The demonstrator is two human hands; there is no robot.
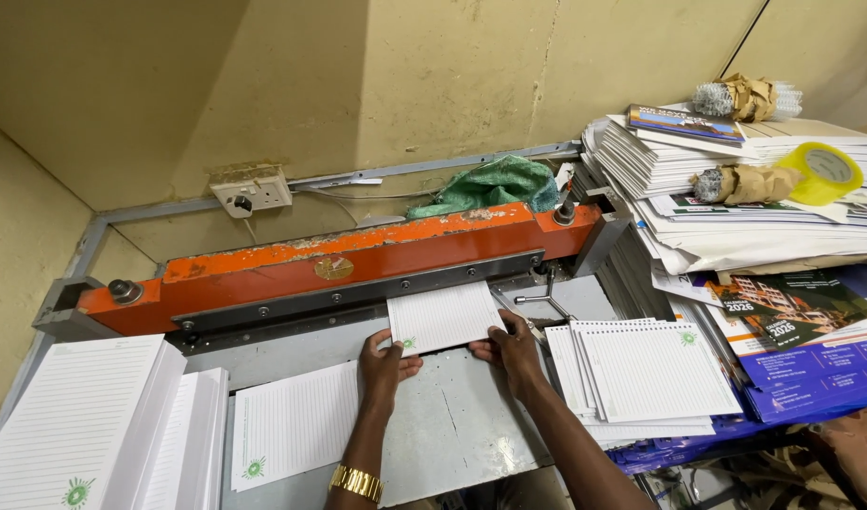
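A small stack of white lined sheets (pixel 445 314) lies on the grey metal bed (pixel 452 425) of a paper cutter, its far edge tucked under the orange clamp bar (pixel 358 260). My left hand (pixel 383 364) grips the stack's near left corner, by a green mark. My right hand (pixel 511 348) holds the near right corner. A gold watch (pixel 356 483) is on my left wrist.
Lined sheets (pixel 296 425) lie left of my hands, with thick stacks (pixel 84 434) further left. Cut sheets (pixel 646 373) are piled at right. Tall paper stacks, brochures, yellow tape (pixel 825 170) and a green cloth (pixel 495 184) crowd the back right. A wall socket (pixel 252 194) sits behind.
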